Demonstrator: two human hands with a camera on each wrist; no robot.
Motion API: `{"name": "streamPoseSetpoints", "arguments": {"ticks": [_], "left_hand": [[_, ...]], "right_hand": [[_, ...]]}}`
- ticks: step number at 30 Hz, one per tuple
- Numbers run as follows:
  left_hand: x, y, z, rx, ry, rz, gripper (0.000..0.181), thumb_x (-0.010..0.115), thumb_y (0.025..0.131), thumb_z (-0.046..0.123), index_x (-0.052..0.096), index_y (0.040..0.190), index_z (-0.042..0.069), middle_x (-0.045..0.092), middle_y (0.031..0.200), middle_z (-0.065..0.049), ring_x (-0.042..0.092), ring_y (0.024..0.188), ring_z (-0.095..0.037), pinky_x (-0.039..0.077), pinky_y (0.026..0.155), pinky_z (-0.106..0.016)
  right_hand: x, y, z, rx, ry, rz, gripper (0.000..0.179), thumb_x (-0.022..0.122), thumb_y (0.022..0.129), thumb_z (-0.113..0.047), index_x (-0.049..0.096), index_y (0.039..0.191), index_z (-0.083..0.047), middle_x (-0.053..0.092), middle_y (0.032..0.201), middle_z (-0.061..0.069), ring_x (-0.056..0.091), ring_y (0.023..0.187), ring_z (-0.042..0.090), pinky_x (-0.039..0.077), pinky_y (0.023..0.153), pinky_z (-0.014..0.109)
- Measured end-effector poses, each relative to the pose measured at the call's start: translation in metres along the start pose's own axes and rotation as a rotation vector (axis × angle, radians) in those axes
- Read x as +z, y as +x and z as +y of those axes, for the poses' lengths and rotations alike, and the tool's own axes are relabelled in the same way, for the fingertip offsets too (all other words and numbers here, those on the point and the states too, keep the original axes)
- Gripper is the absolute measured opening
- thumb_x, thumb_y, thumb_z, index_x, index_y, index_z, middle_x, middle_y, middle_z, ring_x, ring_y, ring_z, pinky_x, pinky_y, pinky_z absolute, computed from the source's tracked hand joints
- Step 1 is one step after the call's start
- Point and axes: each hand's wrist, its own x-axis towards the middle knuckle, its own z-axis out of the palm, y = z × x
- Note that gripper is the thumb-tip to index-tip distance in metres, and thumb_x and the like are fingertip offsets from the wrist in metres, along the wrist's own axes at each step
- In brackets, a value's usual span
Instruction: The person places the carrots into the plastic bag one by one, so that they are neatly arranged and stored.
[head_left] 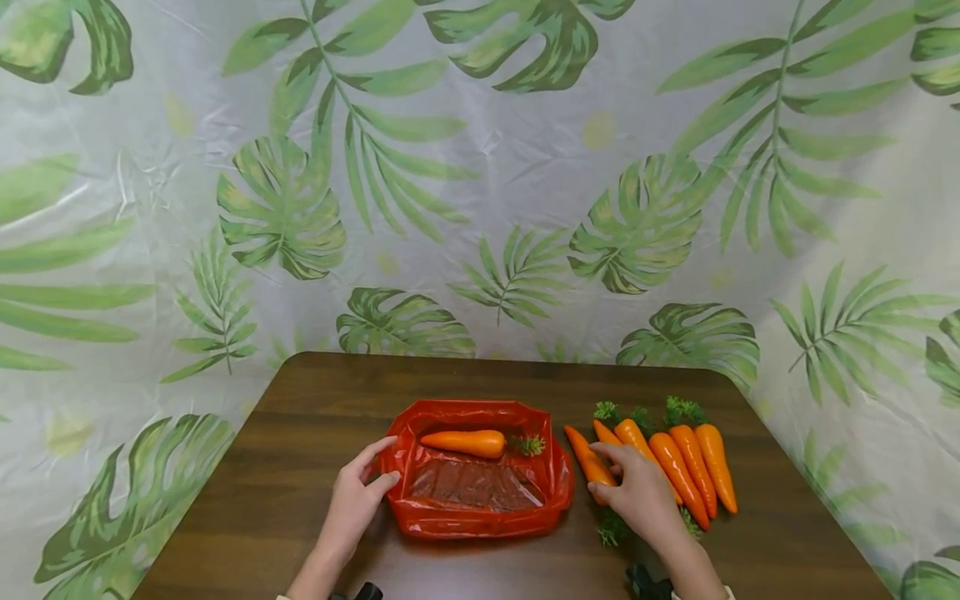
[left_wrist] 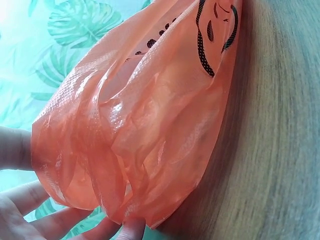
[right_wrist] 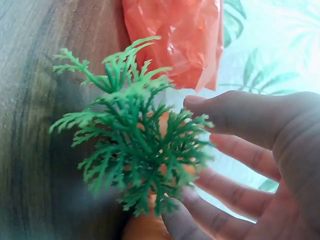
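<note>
A red plastic bag lies on the table with its mouth spread wide. Inside it, toward the back, is one orange carrot with a green leafy top. My left hand holds the bag's left edge between thumb and fingers; the left wrist view shows the bag's crumpled side close up. To the right of the bag, my right hand grips the leftmost carrot, thumb on its near side. Its green leaves cover much of the carrot in the right wrist view.
Several more carrots lie side by side to the right of the bag, beside and partly under my right hand. The brown wooden table has a leaf-patterned curtain behind it.
</note>
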Motion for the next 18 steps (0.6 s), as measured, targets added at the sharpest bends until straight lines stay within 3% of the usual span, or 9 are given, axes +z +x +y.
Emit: {"name": "streamPoseSetpoints", "arguments": {"ticks": [7,15,18], "left_hand": [[0.000,0.000,0.000,0.000,0.016,0.004,0.047,0.068,0.090,-0.002,0.063,0.135,0.010,0.055,0.143,-0.015,0.052,0.132,-0.031,0.049,0.100,-0.036],[0.000,0.000,-0.001,-0.001,0.018,0.011,0.047,0.069,0.090,-0.002,0.063,0.135,0.009,0.055,0.143,-0.015,0.053,0.131,-0.032,0.049,0.095,-0.025],[0.000,0.000,-0.001,0.004,0.021,0.009,0.048,0.069,0.090,-0.003,0.063,0.135,0.010,0.055,0.143,-0.015,0.052,0.131,-0.031,0.048,0.094,-0.021]], "right_hand": [[0.004,0.001,0.004,0.001,-0.031,0.000,0.058,0.090,0.074,-0.018,0.069,0.128,-0.017,0.068,0.117,0.007,0.064,0.085,0.018,0.053,0.064,0.035],[0.013,0.001,0.004,0.066,-0.037,-0.024,0.060,0.091,0.072,-0.030,0.070,0.127,-0.019,0.070,0.120,0.001,0.064,0.084,0.014,0.053,0.066,0.037],[0.015,0.000,0.003,0.068,-0.051,-0.022,0.060,0.091,0.072,-0.031,0.070,0.127,-0.018,0.070,0.120,0.002,0.066,0.092,0.020,0.054,0.071,0.042]]}}
